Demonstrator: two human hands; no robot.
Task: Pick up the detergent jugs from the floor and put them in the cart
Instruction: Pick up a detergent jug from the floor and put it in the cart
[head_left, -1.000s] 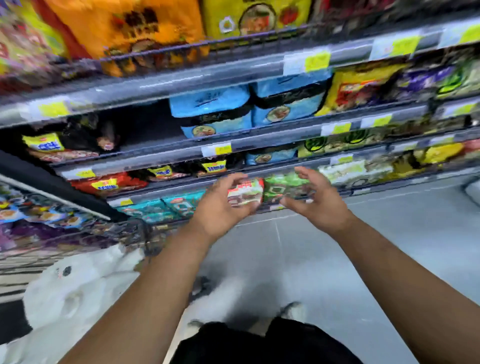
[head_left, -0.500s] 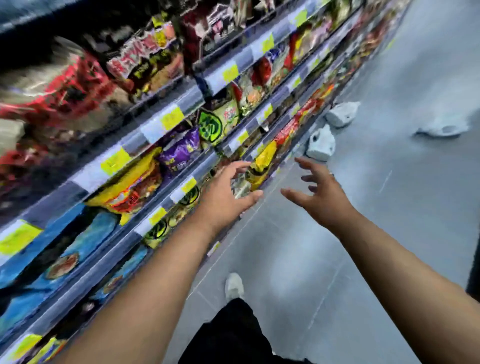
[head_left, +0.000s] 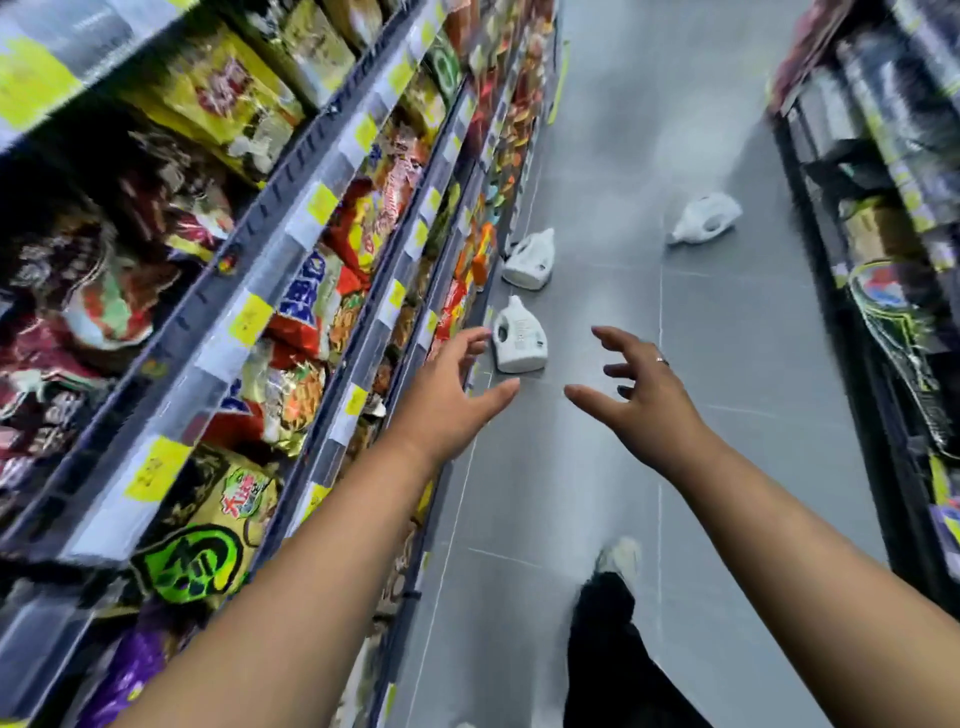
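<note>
1 wide-angle head view looks forward and down the aisle floor (head_left: 737, 353), close behind left hand (head_left: 447, 410) and right hand (head_left: 654, 415).

Shelf packets (head_left: 363, 228) and price tags (head_left: 249, 317): motion-blurred, print illegible. Nearest jug (head_left: 519, 338): label too small to read.

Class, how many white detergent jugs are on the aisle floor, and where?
3. The nearest jug stands by the left shelving; the second jug is just beyond it; the third jug lies tipped nearer the right shelving. Others may be hidden.
</note>
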